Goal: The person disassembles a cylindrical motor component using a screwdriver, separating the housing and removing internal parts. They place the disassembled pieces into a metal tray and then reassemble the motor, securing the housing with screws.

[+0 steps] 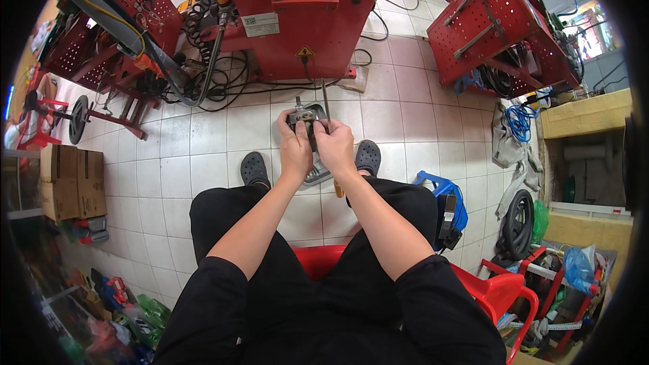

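Both my hands are in front of my knees, over a grey tray (320, 178) on the floor. Fingers of my left hand (295, 151) close round the left side of a small dark metal part (306, 115) with a threaded stud at its far end. My right hand (335, 147) grips the same part from the right, and the two thumbs rest near each other on it. A long thin metal shaft (326, 100) runs past my right fingers, and an orange handle (339, 189) shows below that hand. Whether my right fingers also touch the shaft is hidden.
A red machine (297, 47) stands ahead, with black cables (233, 81) on the tiles. Red perforated racks (466, 23) flank it. Cardboard boxes (73, 182) stand at left. A blue stool (446, 199) is by my right knee; I sit on a red chair (490, 290).
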{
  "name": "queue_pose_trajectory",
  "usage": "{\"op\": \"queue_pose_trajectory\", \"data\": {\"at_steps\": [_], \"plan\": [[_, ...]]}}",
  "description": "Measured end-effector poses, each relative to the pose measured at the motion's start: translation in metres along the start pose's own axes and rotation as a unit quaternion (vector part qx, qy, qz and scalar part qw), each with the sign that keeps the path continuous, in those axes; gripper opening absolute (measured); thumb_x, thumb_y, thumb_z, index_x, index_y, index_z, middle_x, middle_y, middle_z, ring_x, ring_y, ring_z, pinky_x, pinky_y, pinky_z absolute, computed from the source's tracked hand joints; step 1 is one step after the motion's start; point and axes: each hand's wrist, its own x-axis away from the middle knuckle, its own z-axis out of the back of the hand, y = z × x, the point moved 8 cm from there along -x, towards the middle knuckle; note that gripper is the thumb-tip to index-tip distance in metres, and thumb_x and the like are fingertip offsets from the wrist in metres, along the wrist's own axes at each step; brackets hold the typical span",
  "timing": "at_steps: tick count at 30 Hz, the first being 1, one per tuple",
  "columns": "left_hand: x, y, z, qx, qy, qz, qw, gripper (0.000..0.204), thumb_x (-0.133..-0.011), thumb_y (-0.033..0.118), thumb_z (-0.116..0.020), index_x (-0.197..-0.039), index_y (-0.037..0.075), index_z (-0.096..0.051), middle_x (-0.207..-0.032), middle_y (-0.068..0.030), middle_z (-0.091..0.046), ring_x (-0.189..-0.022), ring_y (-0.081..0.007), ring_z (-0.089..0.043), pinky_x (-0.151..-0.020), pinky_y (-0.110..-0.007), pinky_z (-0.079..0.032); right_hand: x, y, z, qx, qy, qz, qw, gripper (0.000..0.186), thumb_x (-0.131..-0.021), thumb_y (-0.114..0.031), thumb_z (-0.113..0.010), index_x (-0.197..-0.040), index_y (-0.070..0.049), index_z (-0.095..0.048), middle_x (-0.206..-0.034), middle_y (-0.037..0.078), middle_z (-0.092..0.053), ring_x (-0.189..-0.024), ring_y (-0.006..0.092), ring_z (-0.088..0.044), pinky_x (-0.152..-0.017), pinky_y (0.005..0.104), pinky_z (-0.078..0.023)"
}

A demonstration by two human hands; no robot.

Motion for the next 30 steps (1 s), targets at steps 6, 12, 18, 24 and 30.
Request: {"op": "queue_pose_trajectory", "data": {"at_steps": [6, 12, 18, 24, 30], "plan": [[-0.002, -0.007, 0.000, -0.039, 0.006, -0.040, 0.998, 0.034, -0.098, 0.026, -0.031, -0.126, 0.007, -0.026, -0.098, -0.0183, -0.056, -0.085, -0.0252, -0.057, -0.077, -0.034, -0.044, 0.002, -0.002, 0.001, -0.028, -0.009, -0.036, 0.999, 0.020, -0.079, -0.016, -0.065, -0.079, 0.004, -0.059, -0.065, 0.011, -0.062, -0.053, 0.0150, -0.058, -0.051, 0.0292, -0.046], [-0.002, -0.011, -0.001, 0.007, 0.000, 0.004, 1.000, 0.035, -0.098, 0.026, -0.034, -0.125, 0.005, -0.029, -0.100, -0.0212, -0.056, -0.088, -0.0301, -0.057, -0.078, -0.036, -0.044, 0.001, -0.001, -0.002, -0.055, -0.009, -0.020, 0.998, 0.021, -0.078, -0.014, -0.066, -0.083, 0.004, -0.058, -0.066, 0.011, -0.062, -0.056, 0.0144, -0.058, -0.052, 0.0287, -0.047], [-0.001, -0.011, 0.001, 0.026, 0.014, 0.028, 0.999, 0.037, -0.098, 0.030, -0.034, -0.124, 0.004, -0.031, -0.100, -0.0224, -0.056, -0.090, -0.0320, -0.057, -0.080, -0.037, -0.044, 0.000, 0.004, -0.002, -0.045, 0.019, 0.014, 0.999, 0.020, -0.082, -0.016, -0.060, -0.085, 0.004, -0.061, -0.066, 0.012, -0.063, -0.060, 0.0171, -0.060, -0.054, 0.0307, -0.047], [-0.001, -0.018, 0.002, 0.023, 0.017, 0.033, 0.999, 0.039, -0.098, 0.032, -0.034, -0.124, 0.003, -0.031, -0.100, -0.0217, -0.056, -0.089, -0.0306, -0.057, -0.079, -0.036, -0.044, 0.004, -0.005, -0.003, -0.020, -0.012, -0.008, 1.000, 0.020, -0.081, -0.014, -0.060, -0.084, 0.005, -0.061, -0.065, 0.010, -0.062, -0.057, 0.0136, -0.057, -0.054, 0.0286, -0.045], [0.000, -0.015, -0.002, 0.032, -0.003, 0.037, 0.999, 0.040, -0.098, 0.032, -0.034, -0.124, 0.003, -0.031, -0.103, -0.0221, -0.054, -0.089, -0.0309, -0.057, -0.080, -0.036, -0.043, 0.005, -0.003, 0.000, -0.038, -0.012, -0.028, 0.999, 0.020, -0.076, -0.016, -0.065, -0.078, 0.004, -0.061, -0.062, 0.010, -0.062, -0.054, 0.0145, -0.058, -0.052, 0.0291, -0.046]]}}
